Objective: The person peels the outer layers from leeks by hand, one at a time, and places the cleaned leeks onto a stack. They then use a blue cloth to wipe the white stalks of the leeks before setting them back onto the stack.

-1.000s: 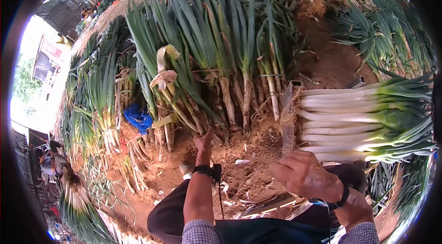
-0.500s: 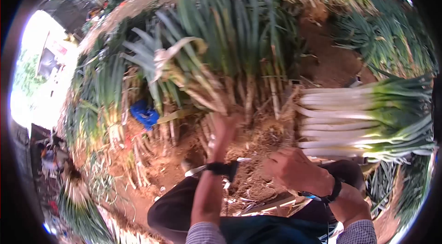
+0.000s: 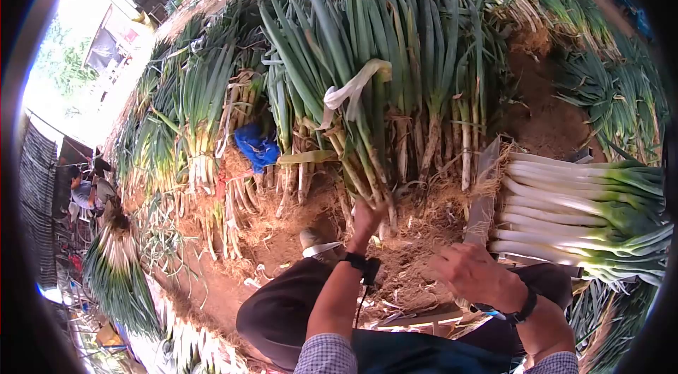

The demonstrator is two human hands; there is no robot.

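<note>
My left hand (image 3: 369,218) is closed round the root ends of a few long green onions (image 3: 357,155), which lean up and away with dark green leaves. A pale dry leaf (image 3: 357,88) hangs across their middle. Toward the right, my right hand (image 3: 480,275) hovers over the soil with its fingers curled; what lies in them, if anything, is hidden. Peeled green onions (image 3: 554,211) with clean white stalks lie in a stack beside it, leaves pointing right. Between the hands and that stack stands a flat upright board (image 3: 486,190).
Unpeeled green onions (image 3: 406,42) stand in a dense row ahead. A blue cloth or bag (image 3: 256,148) sits among them on the left. Another bundle (image 3: 120,275) lies at lower left, and a person (image 3: 83,190) is farther back. Root scraps litter the soil (image 3: 402,268).
The green onions in my left hand have swung from leaning left to more upright. My right hand stays near the same spot, its fingers slightly less clenched. The view has shifted left.
</note>
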